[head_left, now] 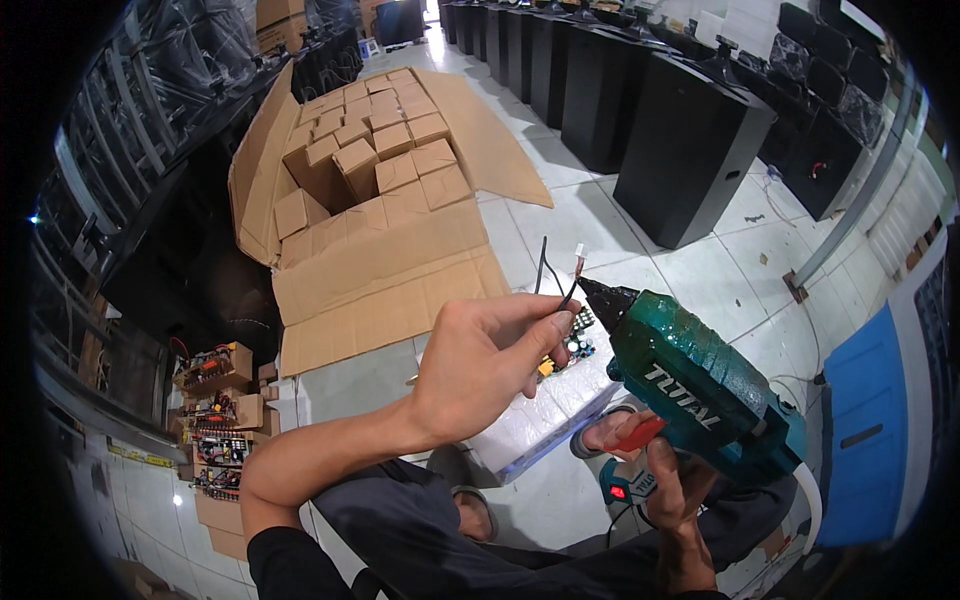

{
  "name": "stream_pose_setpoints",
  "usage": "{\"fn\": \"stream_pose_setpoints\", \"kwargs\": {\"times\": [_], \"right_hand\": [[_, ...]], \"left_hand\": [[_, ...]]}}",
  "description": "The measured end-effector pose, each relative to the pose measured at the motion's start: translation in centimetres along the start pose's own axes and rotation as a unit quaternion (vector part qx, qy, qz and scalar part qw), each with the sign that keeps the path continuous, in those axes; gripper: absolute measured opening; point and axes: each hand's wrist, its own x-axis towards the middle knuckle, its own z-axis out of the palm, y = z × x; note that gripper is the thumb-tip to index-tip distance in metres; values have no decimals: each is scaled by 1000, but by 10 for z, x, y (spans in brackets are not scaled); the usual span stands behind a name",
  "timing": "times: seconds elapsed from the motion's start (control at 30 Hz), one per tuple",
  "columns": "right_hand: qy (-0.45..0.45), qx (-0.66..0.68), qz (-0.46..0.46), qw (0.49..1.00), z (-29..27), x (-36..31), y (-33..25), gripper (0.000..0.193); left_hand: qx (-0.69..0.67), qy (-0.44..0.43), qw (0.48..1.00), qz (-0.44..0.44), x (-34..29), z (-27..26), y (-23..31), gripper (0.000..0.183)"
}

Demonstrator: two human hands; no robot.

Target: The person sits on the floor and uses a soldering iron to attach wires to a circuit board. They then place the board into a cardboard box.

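Observation:
My left hand (490,350) pinches a thin black cable (543,262) between thumb and fingers. A small white connector (580,252) stands up at the cable's end, just above the fingertips. My right hand (672,480) is wrapped round the handle of a teal glue gun (690,370) with a red trigger (640,434). The gun's dark nozzle (600,297) points up and left, at or very near the cable by the connector; contact is hard to make out. Beneath my left hand a circuit board (578,348) rests on a white wrapped block (540,430), partly hidden by the fingers.
A large open carton (390,290) full of small brown boxes (355,165) lies ahead on the tiled floor. Black speaker cabinets (690,150) line the right. Stacked circuit boards (215,420) stand at the left, a blue plastic bin (870,430) at the right. A white glue stick (810,500) trails from the gun.

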Motion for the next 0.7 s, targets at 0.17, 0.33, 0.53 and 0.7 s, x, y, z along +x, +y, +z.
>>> {"fn": "stream_pose_setpoints", "kwargs": {"times": [0.17, 0.33, 0.53, 0.7], "right_hand": [[41, 30, 33, 998, 0, 0, -1, 17], [1, 16, 5, 1000, -3, 2, -2, 17], [-10, 11, 10, 1000, -5, -1, -1, 16], [15, 33, 20, 999, -6, -2, 2, 17]], "left_hand": [[3, -6, 1000, 0, 0, 1, 1, 23], [3, 0, 1000, 1, 0, 0, -1, 23], [2, -1, 1000, 13, 1, -1, -7, 28], [-18, -11, 1000, -2, 1, -1, -4, 24]]}}
